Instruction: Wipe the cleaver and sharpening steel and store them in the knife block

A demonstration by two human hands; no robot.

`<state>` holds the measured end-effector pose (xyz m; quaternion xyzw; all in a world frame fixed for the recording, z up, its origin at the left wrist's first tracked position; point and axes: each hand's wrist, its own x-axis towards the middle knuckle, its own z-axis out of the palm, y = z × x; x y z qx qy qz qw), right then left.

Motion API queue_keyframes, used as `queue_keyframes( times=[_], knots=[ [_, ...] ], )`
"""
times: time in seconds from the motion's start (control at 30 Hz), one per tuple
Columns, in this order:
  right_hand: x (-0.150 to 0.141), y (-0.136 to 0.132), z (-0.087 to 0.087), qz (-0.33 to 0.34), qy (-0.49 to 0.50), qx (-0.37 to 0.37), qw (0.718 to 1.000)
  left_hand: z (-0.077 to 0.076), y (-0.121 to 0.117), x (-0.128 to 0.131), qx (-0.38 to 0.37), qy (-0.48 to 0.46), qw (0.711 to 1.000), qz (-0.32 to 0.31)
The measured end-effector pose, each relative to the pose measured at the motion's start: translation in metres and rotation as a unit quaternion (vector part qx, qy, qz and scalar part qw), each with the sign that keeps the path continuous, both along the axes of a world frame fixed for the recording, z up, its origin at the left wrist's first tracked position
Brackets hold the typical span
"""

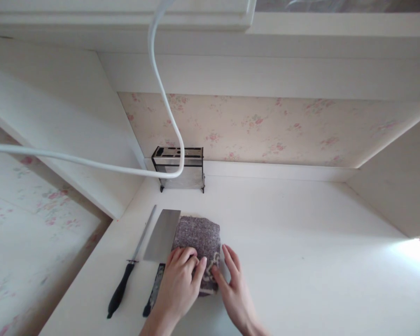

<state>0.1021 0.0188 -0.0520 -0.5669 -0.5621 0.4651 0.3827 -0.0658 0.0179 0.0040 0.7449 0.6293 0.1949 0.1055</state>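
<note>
A folded grey-purple cloth (198, 232) with a cream pattern lies on the white counter. My left hand (182, 277) rests on top of it, fingers bent and thumb apart, gripping nothing I can see. At the cloth's right edge is my right hand (235, 289), open, its thumb touching the patterned part and its other fingers alongside. Just left of the cloth lies a cleaver (164, 235) with a wide blade, its dark handle (156, 289) partly covered by my left hand. Farther left, a honing steel (122, 287) with a black handle lies flat.
Against the back wall stands a metal toaster-like rack (180, 172) with black edges. A white cable (163, 88) hangs in front of it and crosses to the left. White cabinets (119, 18) overhang the counter (301, 242). A side panel (56, 102) bounds the left.
</note>
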Motion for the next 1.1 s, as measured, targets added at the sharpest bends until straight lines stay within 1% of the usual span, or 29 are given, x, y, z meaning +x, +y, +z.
queue_keyframes(
  times=[0.03,0.1,0.17,0.2,0.27,0.33,0.4,0.5,0.57,0.67,0.8,0.93,1.0,1.07,1.1],
  knots=[
    [0.001,0.000,0.000,-0.006,-0.050,0.038,0.998,-0.003,0.004,0.005,0.028,0.006,1.000,0.012],
    [0.000,0.003,0.001,0.014,-0.143,0.121,0.982,-0.009,0.012,0.012,0.080,0.015,0.996,0.023],
    [-0.004,0.008,0.007,0.066,-0.227,0.190,0.953,-0.012,0.021,0.015,0.113,0.023,0.993,0.024],
    [-0.006,0.012,0.010,0.100,-0.264,0.212,0.936,-0.013,0.026,0.014,0.120,0.032,0.992,0.022],
    [-0.009,0.020,0.018,0.169,-0.318,0.235,0.903,-0.017,0.035,0.011,0.126,0.064,0.990,0.014],
    [-0.012,0.027,0.024,0.222,-0.343,0.246,0.879,-0.026,0.042,0.006,0.124,0.105,0.987,0.007],
    [-0.013,0.033,0.026,0.257,-0.350,0.253,0.865,-0.038,0.045,0.002,0.112,0.140,0.984,0.005],
    [-0.010,0.038,0.022,0.292,-0.347,0.249,0.856,-0.053,0.045,-0.001,0.087,0.175,0.981,0.008],
    [-0.007,0.042,0.018,0.307,-0.341,0.238,0.856,-0.057,0.045,0.000,0.075,0.190,0.979,0.013],
    [-0.003,0.050,0.015,0.326,-0.326,0.213,0.861,-0.052,0.048,0.006,0.061,0.194,0.979,0.027],
    [0.000,0.059,0.022,0.338,-0.292,0.188,0.875,-0.045,0.053,0.011,0.047,0.181,0.982,0.031],
    [0.007,0.056,0.029,0.339,-0.223,0.184,0.895,-0.046,0.051,0.010,0.051,0.167,0.983,0.048],
    [0.016,0.049,0.027,0.314,-0.166,0.187,0.916,-0.048,0.048,0.009,0.056,0.164,0.983,0.063],
    [0.029,0.038,0.023,0.250,-0.112,0.176,0.946,-0.050,0.046,0.008,0.059,0.166,0.981,0.082],
    [0.036,0.033,0.020,0.210,-0.092,0.157,0.961,-0.050,0.045,0.009,0.059,0.168,0.980,0.088]
  ],
)
